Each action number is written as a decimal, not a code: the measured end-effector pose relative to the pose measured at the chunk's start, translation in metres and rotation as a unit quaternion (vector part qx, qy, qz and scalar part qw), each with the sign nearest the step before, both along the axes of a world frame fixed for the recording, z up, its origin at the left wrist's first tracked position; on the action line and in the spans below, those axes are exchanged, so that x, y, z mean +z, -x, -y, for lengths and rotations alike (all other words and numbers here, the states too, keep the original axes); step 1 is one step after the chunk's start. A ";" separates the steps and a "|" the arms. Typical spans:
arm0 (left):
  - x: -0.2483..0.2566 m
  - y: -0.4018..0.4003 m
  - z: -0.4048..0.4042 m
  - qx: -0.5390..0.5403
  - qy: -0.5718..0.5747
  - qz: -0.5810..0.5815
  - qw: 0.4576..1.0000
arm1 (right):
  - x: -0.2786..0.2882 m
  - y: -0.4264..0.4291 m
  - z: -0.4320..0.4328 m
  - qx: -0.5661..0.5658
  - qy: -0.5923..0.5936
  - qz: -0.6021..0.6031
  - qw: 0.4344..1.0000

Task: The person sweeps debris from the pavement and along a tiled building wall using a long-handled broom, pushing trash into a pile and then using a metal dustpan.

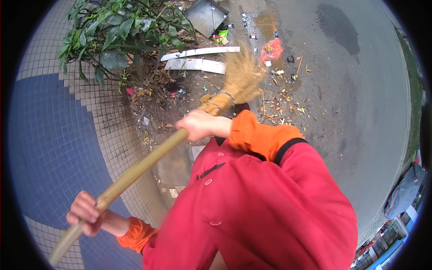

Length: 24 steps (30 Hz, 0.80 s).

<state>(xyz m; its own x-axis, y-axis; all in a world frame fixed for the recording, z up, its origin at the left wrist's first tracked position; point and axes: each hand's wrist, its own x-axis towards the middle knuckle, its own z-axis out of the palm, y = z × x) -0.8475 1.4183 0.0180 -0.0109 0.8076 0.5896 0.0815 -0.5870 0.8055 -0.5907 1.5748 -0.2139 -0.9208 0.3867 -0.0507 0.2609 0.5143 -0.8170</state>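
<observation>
A long straw broom runs diagonally across the view, and both of my hands grip its bamboo handle (145,161). My left hand (86,213) is closed around the handle at the lower left, near the tiled wall. Farther along, close to the binding of the bristles, my right hand (199,125) is wrapped around the same broom. The straw bristles (244,72) are blurred and fan out over the dirty ground. Just right of the bristle tips lies a crumpled red plastic bag (272,50). Dry leaves (278,109) and small scraps are scattered beside the broom head.
A wall of blue and beige tiles (57,145) rises on the left. A leafy shrub (125,37) overhangs the ground there. Two white strips (195,65) and a square metal tray (207,17) lie ahead. Grey pavement (368,101) stretches along the right, with a puddle (265,25) near the litter.
</observation>
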 end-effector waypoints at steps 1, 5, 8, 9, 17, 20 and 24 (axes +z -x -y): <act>-0.007 -0.003 -0.006 -0.005 0.015 -0.010 1.000 | -0.007 -0.018 0.004 -0.019 0.027 0.005 0.999; -0.024 0.006 -0.012 0.068 0.068 0.142 0.985 | 0.015 -0.072 0.005 -0.035 0.044 0.077 0.995; -0.017 -0.037 -0.059 0.054 0.047 0.232 0.970 | 0.034 -0.099 -0.001 -0.081 0.016 0.075 0.994; -0.026 -0.041 -0.080 0.012 0.060 0.260 0.964 | 0.033 -0.111 -0.006 -0.116 -0.004 0.088 0.989; -0.032 -0.134 -0.181 -0.052 0.114 0.196 0.972 | 0.034 -0.216 -0.103 -0.295 -0.078 0.129 0.944; -0.030 -0.161 -0.219 0.114 0.199 0.155 0.961 | 0.027 -0.251 -0.163 -0.388 -0.123 0.049 0.912; -0.056 -0.167 -0.241 0.078 0.312 0.160 0.933 | 0.063 -0.303 -0.255 -0.555 -0.135 0.087 0.816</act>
<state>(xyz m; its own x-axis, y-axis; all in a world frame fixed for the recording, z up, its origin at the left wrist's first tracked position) -0.6807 1.6598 -0.0376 -0.2525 0.9664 -0.0483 -0.1766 0.0031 0.9843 -0.2882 1.8293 -0.1506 0.0161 0.9966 0.0814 0.7888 0.0374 -0.6135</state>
